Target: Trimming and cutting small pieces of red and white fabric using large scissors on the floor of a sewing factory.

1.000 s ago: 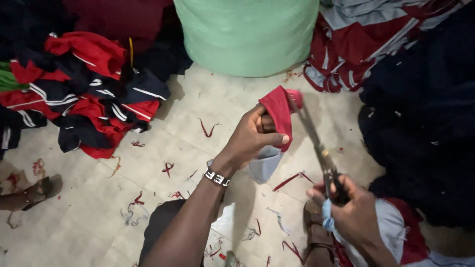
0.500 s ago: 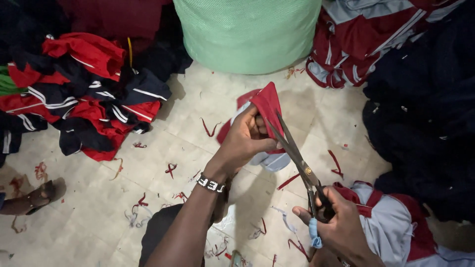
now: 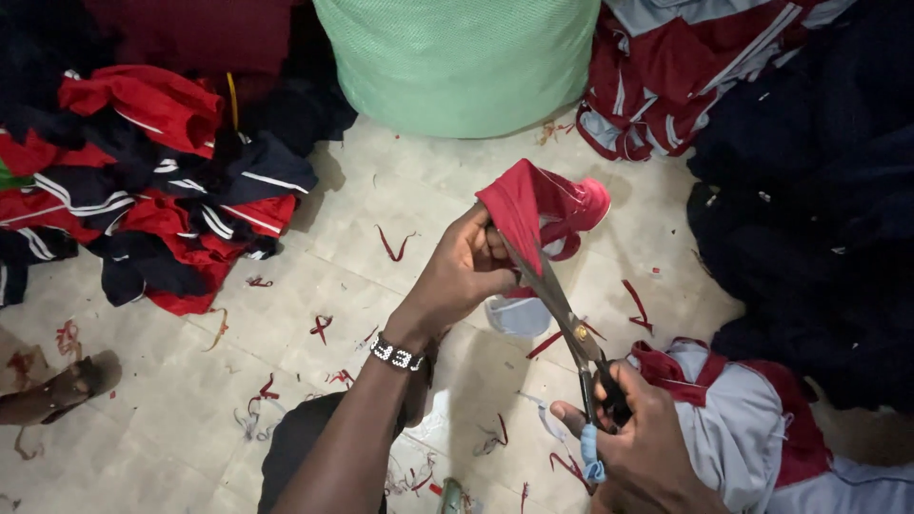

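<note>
My left hand (image 3: pixel 464 271) grips a folded piece of red cloth (image 3: pixel 538 211) and holds it up over the tiled floor. A beaded band sits on that wrist. My right hand (image 3: pixel 640 443) holds a pair of scissors (image 3: pixel 562 309) by the handles, low at the right. The blades point up and left, and their tips reach into the red cloth right beside my left fingers. A pale blue scrap (image 3: pixel 519 314) hangs below the cloth.
A big green sack (image 3: pixel 457 57) stands at the back. A heap of red and navy garments (image 3: pixel 143 190) lies at left, dark garments (image 3: pixel 809 209) at right, a grey and red garment (image 3: pixel 752 447) by my right hand. Red scraps litter the tiles. A sandal (image 3: pixel 57 390) lies at far left.
The red cloth has been turned and spread wider in my left hand. The scissors have swung in from the right, so the blades now bite into the cloth's edge.
</note>
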